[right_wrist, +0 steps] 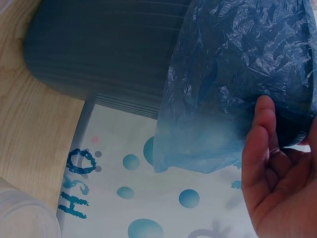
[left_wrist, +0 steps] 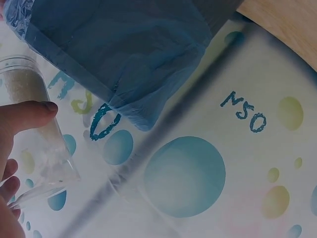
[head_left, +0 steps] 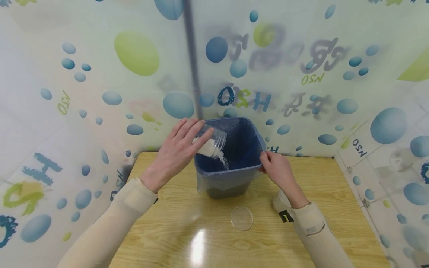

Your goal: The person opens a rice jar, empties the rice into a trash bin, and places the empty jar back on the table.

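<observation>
In the head view my left hand (head_left: 175, 150) grips a clear plastic jar (head_left: 220, 137), tipped mouth-down over a bin (head_left: 226, 192). White, flaky powder (head_left: 221, 158) spills from its mouth into the bin. A thin blue bag (head_left: 231, 172) lines the bin and folds over its rim. In the left wrist view, my thumb presses the side of the jar (left_wrist: 37, 124). At the bin's right corner my right hand (head_left: 279, 167) pinches the lined rim. The right wrist view shows that hand (right_wrist: 272, 173) with fingers curled at the bag (right_wrist: 228, 64); the rim itself is mostly hidden.
A clear round lid (head_left: 242, 218) lies on the wooden table (head_left: 167, 230) in front of the bin. Another jar (head_left: 280, 203) with pale contents stands partly beneath my right wrist. Patterned walls (head_left: 140, 85) close in the back and both sides.
</observation>
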### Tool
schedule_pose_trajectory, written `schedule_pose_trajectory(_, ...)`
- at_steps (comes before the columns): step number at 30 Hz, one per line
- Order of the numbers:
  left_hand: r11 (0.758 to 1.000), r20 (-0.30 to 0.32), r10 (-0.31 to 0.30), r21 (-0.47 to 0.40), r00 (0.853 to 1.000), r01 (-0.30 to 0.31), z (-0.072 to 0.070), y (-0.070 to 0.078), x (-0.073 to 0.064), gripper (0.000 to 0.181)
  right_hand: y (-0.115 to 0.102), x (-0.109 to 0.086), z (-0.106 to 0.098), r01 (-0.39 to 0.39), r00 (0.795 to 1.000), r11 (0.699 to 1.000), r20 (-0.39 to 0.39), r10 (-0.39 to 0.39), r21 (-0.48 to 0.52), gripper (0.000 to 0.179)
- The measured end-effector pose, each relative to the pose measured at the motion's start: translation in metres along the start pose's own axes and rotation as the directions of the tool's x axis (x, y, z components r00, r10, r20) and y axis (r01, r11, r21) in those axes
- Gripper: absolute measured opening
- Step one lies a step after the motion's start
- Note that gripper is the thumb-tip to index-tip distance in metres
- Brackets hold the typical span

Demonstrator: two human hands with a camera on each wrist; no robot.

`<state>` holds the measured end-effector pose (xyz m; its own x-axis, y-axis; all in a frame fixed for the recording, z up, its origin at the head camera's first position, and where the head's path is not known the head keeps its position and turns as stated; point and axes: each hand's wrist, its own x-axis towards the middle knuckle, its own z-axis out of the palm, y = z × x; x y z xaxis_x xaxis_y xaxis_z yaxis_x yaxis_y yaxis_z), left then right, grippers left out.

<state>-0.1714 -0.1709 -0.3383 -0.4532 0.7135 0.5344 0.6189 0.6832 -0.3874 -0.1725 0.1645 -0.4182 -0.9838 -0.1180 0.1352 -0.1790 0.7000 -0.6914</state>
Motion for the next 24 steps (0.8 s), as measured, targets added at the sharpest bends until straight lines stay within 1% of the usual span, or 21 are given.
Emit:
schedule_pose_trajectory(4, 1.000, -0.023, -0.015, -0.007, 1.000, 0.015, 0.001, 0.000, 0.000, 0.067, -0.001, 0.000, 0.000, 0.000, 1.000, 1.000, 0.001, 0.000, -0.001, 0.045)
schedule_pose_trajectory(7, 0.999, -0.026, -0.032, -0.021, 0.999, 0.031, 0.001, -0.001, -0.001, 0.068, 0.000, 0.000, 0.000, 0.001, 1.000, 1.000, 0.000, -0.001, 0.003, 0.045)
schedule_pose_trajectory(9, 0.999, -0.026, -0.044, -0.033, 0.999, 0.043, 0.001, -0.002, -0.002, 0.075, 0.000, 0.000, 0.000, 0.002, 1.000, 1.000, -0.001, -0.002, 0.007, 0.045)
schedule_pose_trajectory(11, 0.998, -0.026, -0.054, -0.039, 0.998, 0.053, 0.002, -0.003, -0.004, 0.085, 0.000, 0.000, 0.000, 0.003, 1.000, 1.000, 0.000, -0.003, 0.010, 0.045)
schedule_pose_trajectory(13, 0.998, -0.036, -0.058, -0.033, 0.998, 0.056, 0.002, -0.004, -0.006, 0.094, 0.001, 0.000, 0.001, 0.004, 1.000, 1.000, 0.001, -0.004, 0.009, 0.045)
schedule_pose_trajectory(14, 0.998, -0.038, -0.059, -0.027, 0.998, 0.058, 0.002, -0.005, -0.007, 0.096, 0.001, 0.000, 0.001, 0.004, 1.000, 1.000, 0.001, -0.004, 0.007, 0.045)
schedule_pose_trajectory(16, 0.998, -0.050, -0.059, -0.019, 0.997, 0.058, 0.003, -0.006, -0.008, 0.095, 0.001, 0.000, 0.001, 0.004, 1.000, 1.000, 0.003, -0.004, 0.005, 0.045)
schedule_pose_trajectory(21, 0.998, -0.097, -0.059, -0.005, 0.994, 0.059, 0.004, -0.005, -0.012, 0.085, 0.001, 0.000, 0.001, 0.000, 1.000, 1.000, 0.003, 0.000, 0.010, 0.045)
schedule_pose_trajectory(24, 0.998, -0.106, -0.066, 0.000, 0.992, 0.066, 0.004, -0.005, -0.015, 0.079, 0.001, 0.000, 0.001, 0.001, 1.000, 1.000, 0.004, -0.001, 0.014, 0.045)
